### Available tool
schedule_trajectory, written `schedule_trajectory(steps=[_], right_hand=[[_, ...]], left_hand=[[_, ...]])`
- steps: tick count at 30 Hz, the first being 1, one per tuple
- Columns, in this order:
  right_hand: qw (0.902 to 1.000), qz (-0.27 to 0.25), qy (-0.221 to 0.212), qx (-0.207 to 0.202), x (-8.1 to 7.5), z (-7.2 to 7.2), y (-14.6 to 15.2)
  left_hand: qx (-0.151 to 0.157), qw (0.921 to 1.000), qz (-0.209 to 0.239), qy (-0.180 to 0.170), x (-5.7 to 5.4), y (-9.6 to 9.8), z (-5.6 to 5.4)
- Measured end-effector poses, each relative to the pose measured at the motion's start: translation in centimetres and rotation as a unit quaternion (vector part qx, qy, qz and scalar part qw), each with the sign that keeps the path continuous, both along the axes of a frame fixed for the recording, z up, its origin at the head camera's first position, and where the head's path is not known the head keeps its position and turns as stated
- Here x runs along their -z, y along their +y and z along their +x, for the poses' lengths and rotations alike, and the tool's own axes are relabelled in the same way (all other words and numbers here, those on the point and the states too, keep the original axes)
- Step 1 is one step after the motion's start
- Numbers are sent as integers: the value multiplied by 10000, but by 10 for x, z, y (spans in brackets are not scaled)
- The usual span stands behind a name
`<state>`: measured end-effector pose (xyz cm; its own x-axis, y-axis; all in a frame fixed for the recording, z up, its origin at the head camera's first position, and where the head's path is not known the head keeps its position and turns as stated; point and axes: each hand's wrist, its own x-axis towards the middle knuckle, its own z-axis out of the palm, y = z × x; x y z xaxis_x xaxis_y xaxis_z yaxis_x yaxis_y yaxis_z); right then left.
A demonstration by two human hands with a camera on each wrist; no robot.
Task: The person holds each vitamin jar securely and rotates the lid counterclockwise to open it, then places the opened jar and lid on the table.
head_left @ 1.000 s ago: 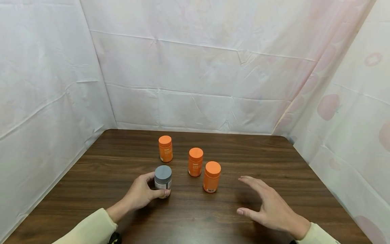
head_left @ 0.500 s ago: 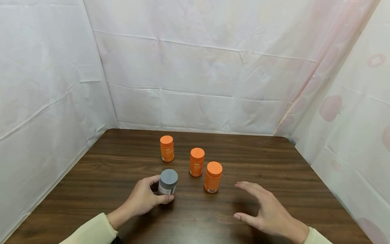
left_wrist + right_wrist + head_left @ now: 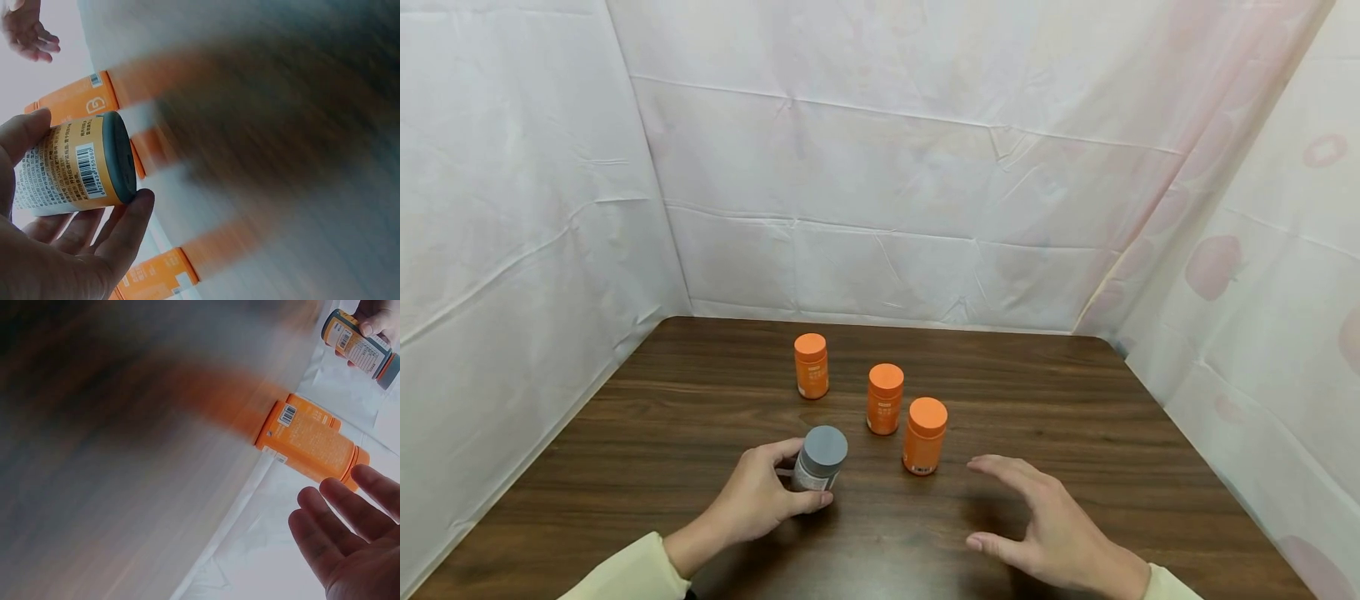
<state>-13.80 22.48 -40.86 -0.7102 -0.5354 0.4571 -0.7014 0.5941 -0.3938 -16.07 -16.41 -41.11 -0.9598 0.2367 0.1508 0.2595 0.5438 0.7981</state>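
Observation:
A small jar (image 3: 823,454) with a grey lid and a printed label is gripped by my left hand (image 3: 760,493), thumb on the near side and fingers round the far side. It tilts a little, and the left wrist view shows its dark base (image 3: 121,157) lifted off the table. My right hand (image 3: 1052,525) hovers over the table at the right, fingers spread and holding nothing. Closest to that hand stands an orange bottle (image 3: 922,442). A second orange bottle (image 3: 883,404) is just behind it, and a third orange bottle (image 3: 811,371) stands farther back on the left.
The dark wood-grain table (image 3: 700,400) has rounded back corners. White cloth walls surround it: a back sheet (image 3: 880,167), a left sheet (image 3: 512,208), and a right sheet (image 3: 1262,292) with a faint fruit print.
My left hand has carried the jar to the right and nearer to me, and the jar has become more tilted. My right hand has drifted slightly left. The orange bottles stay put.

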Motion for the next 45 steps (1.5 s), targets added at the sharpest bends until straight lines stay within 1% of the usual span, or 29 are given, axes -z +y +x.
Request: schedule_trajectory(steps=[6,12,17,25,31,36,45], right_hand=[[9999,-68,32,-80,-2,0,-3],[9996,-220,139,-138,-2,-1,-6],[9993,-283,97,-206,-2,-1,-8],[9994,-299,-63,-172,-3,0,-9],[9991,-326,-193,-184,-3,1,-12],[9988,-388,-216,-192,-4,2,-16],[9980,-522,-230,-265,-1,4,-22]], left_hand=[[156,9999,4,-17,-1,3,4],[270,9995,-27,170,-1,7,7],[327,9991,-25,265,-1,10,10],[336,9988,-91,340,-1,16,17],[336,9988,-144,326,-3,19,20],[427,9983,-126,381,-4,22,21],[586,9969,-45,526,-2,28,25]])
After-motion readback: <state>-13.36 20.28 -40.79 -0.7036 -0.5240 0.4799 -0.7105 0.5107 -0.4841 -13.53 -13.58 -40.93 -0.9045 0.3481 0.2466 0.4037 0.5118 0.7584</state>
